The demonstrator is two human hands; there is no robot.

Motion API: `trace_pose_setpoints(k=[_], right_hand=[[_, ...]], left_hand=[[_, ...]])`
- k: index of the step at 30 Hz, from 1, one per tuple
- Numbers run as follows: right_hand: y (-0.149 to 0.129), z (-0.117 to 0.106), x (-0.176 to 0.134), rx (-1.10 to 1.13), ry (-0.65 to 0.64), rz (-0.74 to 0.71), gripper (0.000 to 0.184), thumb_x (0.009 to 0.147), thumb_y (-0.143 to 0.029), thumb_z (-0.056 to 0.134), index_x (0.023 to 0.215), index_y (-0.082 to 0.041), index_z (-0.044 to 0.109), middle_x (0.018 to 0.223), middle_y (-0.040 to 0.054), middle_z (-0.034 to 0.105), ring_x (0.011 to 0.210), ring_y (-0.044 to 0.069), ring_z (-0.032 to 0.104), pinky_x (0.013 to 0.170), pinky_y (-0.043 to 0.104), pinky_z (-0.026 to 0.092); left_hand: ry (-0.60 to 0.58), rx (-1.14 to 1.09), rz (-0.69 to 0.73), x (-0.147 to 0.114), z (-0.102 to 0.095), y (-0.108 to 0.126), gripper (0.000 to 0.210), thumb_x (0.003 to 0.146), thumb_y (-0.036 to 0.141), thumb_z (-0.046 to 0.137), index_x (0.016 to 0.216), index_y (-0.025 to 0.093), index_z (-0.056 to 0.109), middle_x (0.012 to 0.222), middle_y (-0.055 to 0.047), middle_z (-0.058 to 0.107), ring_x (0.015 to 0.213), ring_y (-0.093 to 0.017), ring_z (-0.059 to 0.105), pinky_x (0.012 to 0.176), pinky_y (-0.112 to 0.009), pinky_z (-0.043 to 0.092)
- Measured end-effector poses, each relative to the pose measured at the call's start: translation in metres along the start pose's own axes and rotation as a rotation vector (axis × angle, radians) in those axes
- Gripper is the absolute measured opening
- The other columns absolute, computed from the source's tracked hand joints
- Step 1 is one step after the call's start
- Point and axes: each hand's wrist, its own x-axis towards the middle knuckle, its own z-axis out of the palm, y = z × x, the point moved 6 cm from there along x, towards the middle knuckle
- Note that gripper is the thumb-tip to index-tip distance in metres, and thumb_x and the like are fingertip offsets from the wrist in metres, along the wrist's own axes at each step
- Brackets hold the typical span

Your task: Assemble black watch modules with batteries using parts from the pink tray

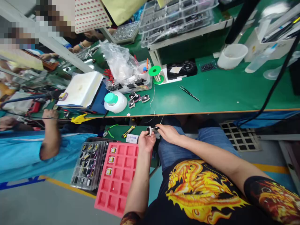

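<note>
My left hand [147,141] is closed around a small watch case [149,131] with a dark face and pale rim, held just below the bench edge. Beside it, my right hand [170,133] pinches a thin white cable-like strand [154,127] that reaches to the case; its exact kind is too small to make out. Below my left forearm lies a pink foam tray [109,184], with several watch cases [111,159] in its left column. Several more dark watch cases [145,98] sit on the green bench.
On the bench stand a solder wire spool [155,71], a white bottle [119,104], tweezers [189,93] and a white cup [232,57]. A yellow cutter knife [128,131] and green-handled pliers [110,131] lie near the foam tray. A co-worker's arm [50,137] is at left.
</note>
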Motion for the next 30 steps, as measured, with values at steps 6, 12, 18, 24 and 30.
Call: trace_pose_setpoints(k=[6, 12, 18, 24, 30], right_hand=[[0.008, -0.002, -0.001, 0.050, 0.014, 0.061, 0.025, 0.115, -0.033, 0.048, 0.116, -0.023, 0.071, 0.104, 0.0068, 0.079, 0.092, 0.022, 0.073, 0.079, 0.030, 0.045], [0.023, -0.003, -0.009, 0.210, 0.068, 0.111, 0.019, 0.108, -0.031, 0.058, 0.104, -0.024, 0.075, 0.097, 0.0051, 0.079, 0.087, 0.021, 0.069, 0.077, 0.029, 0.042], [0.064, -0.005, -0.009, 0.507, 0.252, 0.357, 0.020, 0.098, -0.030, 0.062, 0.087, -0.019, 0.073, 0.071, 0.0010, 0.069, 0.066, 0.016, 0.061, 0.063, 0.026, 0.041], [0.102, -0.038, -0.008, 0.838, 0.525, 0.626, 0.029, 0.091, -0.045, 0.067, 0.091, -0.016, 0.070, 0.063, -0.0004, 0.062, 0.049, 0.011, 0.050, 0.045, 0.021, 0.037], [0.097, -0.070, -0.019, 1.015, 0.637, 0.572, 0.036, 0.075, -0.045, 0.083, 0.068, -0.018, 0.061, 0.062, 0.0030, 0.061, 0.052, 0.010, 0.050, 0.045, 0.022, 0.040]], left_hand=[[-0.025, -0.010, -0.044, -0.003, 0.006, -0.009, 0.008, 0.073, 0.020, 0.066, 0.078, 0.015, 0.063, 0.070, -0.005, 0.062, 0.056, -0.010, 0.051, 0.050, -0.020, 0.043], [-0.073, -0.012, -0.027, -0.005, 0.007, -0.011, 0.011, 0.073, 0.021, 0.068, 0.080, 0.016, 0.061, 0.072, -0.002, 0.057, 0.057, -0.008, 0.048, 0.051, -0.017, 0.040], [-0.093, 0.006, 0.013, -0.006, 0.009, -0.007, 0.014, 0.069, 0.022, 0.069, 0.077, 0.015, 0.060, 0.071, 0.000, 0.055, 0.056, -0.005, 0.045, 0.051, -0.015, 0.039], [0.004, 0.097, 0.147, -0.002, -0.001, 0.009, 0.012, 0.070, 0.025, 0.068, 0.076, 0.017, 0.061, 0.069, -0.003, 0.063, 0.055, -0.009, 0.053, 0.051, -0.018, 0.041], [0.119, 0.225, 0.338, -0.003, -0.013, 0.027, 0.014, 0.072, 0.027, 0.072, 0.079, 0.018, 0.063, 0.072, -0.005, 0.073, 0.059, -0.013, 0.065, 0.055, -0.021, 0.045]])
